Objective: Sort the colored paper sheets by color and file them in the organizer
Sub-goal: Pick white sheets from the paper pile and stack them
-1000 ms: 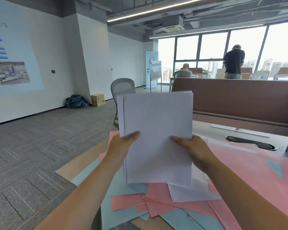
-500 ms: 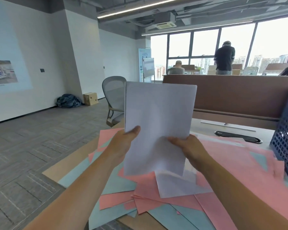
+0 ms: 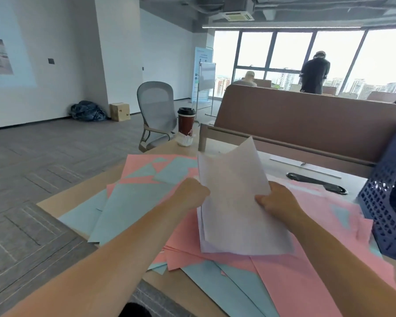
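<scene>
Across the surface (image 3: 78,195) pink sheets (image 3: 295,282) and blue sheets (image 3: 128,202) lay mixed and unfiled, while left hand (image 3: 192,193) and right hand (image 3: 277,202), fingers clamped, held a white stack (image 3: 236,225) mid-frame, left of the organizer (image 3: 386,202), so sorting seemed barely begun.

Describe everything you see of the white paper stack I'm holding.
The white paper stack is several thin plain sheets, loosely aligned, edges fanned at lower left. Tilted back, it is gripped by the left hand at its left edge and the right hand at its right; its bottom seems to rest on pink sheets.
</scene>
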